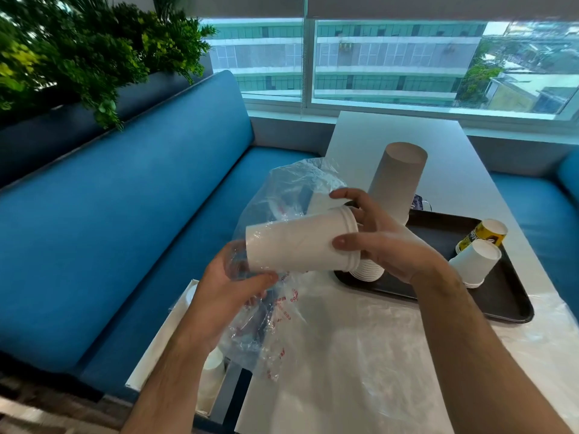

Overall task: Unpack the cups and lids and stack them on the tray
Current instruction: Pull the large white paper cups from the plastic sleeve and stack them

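- A short stack of white cups lies on its side in mid-air over the surface's left edge, base to the left, rims to the right toward the tray.
- The right hand has its grip clamped round the rim end, thumb under, fingers over.
- The left hand grips the clear bag at the base end.
- Judgement: the stack must slide out rightward along its long axis; the right hand is nearer the tray, just beside it.

Both forearms are showing bare from elbow to wrist; no sleeve edge is entering view. The left hand and right hand are wearing nothing. Short, unpainted nails are showing at the fingertips.
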